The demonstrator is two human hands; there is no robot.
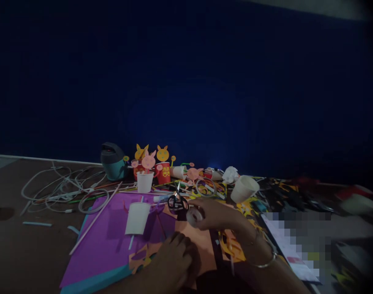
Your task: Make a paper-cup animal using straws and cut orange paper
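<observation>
My right hand [209, 212] holds a roll of clear tape [194, 216] above an orange paper sheet [201, 241]. Just beyond it are scissors with black handles [177, 202], blades pointing away. My left hand [175, 259] rests low over the papers, its fingers curled; what they hold, if anything, is hidden. To its left a white paper cup [137, 218] lies on purple paper [97, 245], with a pale blue straw [131, 242] sticking out at both ends. Orange paper scraps [139, 258] lie beside my left wrist.
Behind stand a white cup [145, 182] with a pink paper animal, a red cup [163, 173] with a yellow one, and a teal device [113, 163]. White cables [56, 192] coil at left. Another white cup [244, 188] tilts at right, among scraps and straws.
</observation>
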